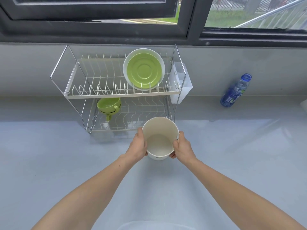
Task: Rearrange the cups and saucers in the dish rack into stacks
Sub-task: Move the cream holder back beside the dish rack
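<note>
A two-tier wire dish rack (116,94) stands against the back wall. On its upper tier a green saucer (144,71) leans in front of a white plate (128,62). Two green cups (108,106) sit stacked at the left of the lower tier, handles facing front. In front of the rack I hold a large white cup (159,138) above the counter, its mouth facing me. My left hand (138,146) grips its left side and my right hand (181,146) grips its right side.
A blue plastic bottle (235,90) lies tilted on the ledge at the right. A white cutlery holder (180,82) hangs on the rack's right end. Dark window frames run along the back above the grey counter (232,155).
</note>
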